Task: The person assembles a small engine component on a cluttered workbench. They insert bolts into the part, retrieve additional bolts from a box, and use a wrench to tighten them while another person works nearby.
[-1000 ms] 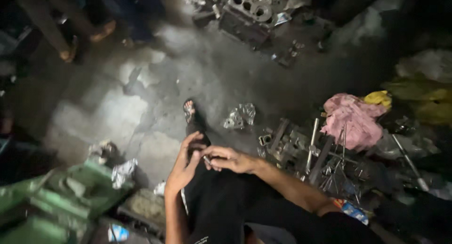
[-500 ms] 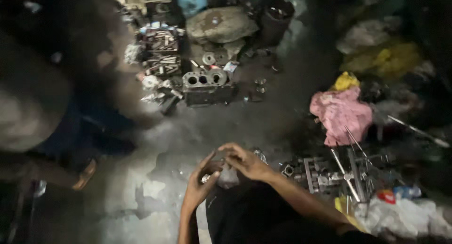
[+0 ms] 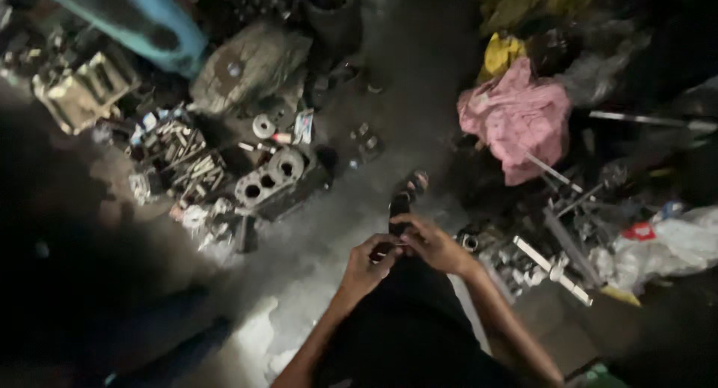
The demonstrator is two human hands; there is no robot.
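Both my hands meet over my dark-trousered leg at the lower middle of the head view. My left hand (image 3: 368,266) and my right hand (image 3: 432,243) pinch a small dark part (image 3: 387,249) between their fingertips; its shape is too dim to tell. Just beyond the hands my sandalled foot (image 3: 407,193) rests on the grey concrete floor.
A metal engine block (image 3: 273,180) with round bores lies to the left among loose metal parts (image 3: 179,157). A pink cloth (image 3: 516,118) and a yellow one (image 3: 499,55) lie at the right, above long metal tools (image 3: 557,242) and a white plastic bag (image 3: 666,247). A person's blue sleeve (image 3: 134,17) shows top left.
The view has swung left and forward: the engine block and pink cloth have shifted in the frame. My hands stay together on the small part over my leg.
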